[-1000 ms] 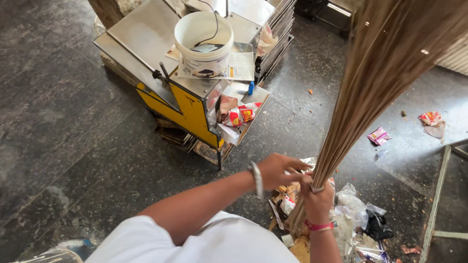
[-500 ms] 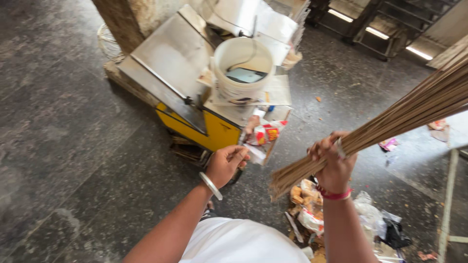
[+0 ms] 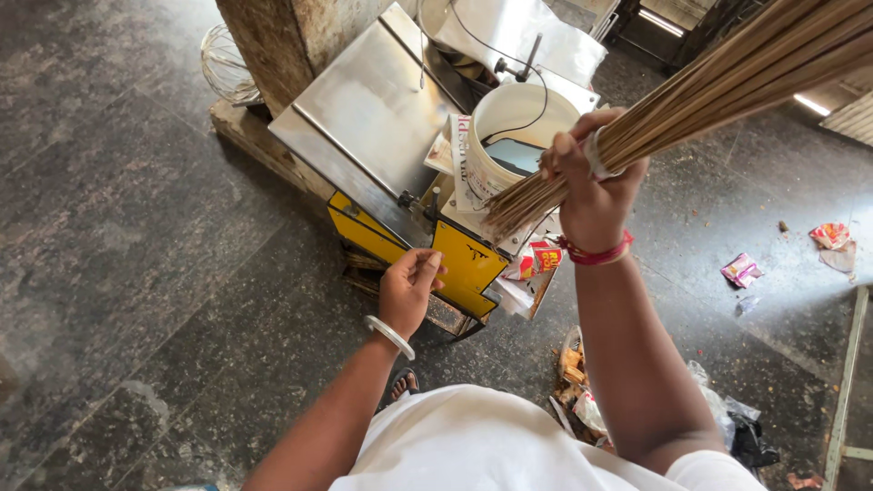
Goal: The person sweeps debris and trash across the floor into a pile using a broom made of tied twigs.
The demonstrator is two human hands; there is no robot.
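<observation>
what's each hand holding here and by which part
The right hand grips a bundle of thin brown broom sticks near its lower end. The left hand is loosely curled and seems to hold nothing.

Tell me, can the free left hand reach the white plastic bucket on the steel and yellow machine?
Probably yes. The left hand is empty beside the machine's yellow panel, and nothing blocks the white bucket except the broom stick bundle that the right hand holds above it.

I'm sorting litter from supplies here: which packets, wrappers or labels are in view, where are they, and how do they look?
Red and yellow packet: on the yellow machine's edge, below the right hand.
White bucket's label: pale printed panel on its side.
Pink wrapper: crumpled, on the floor at right.
Red and white wrapper: floor, far right.
</observation>
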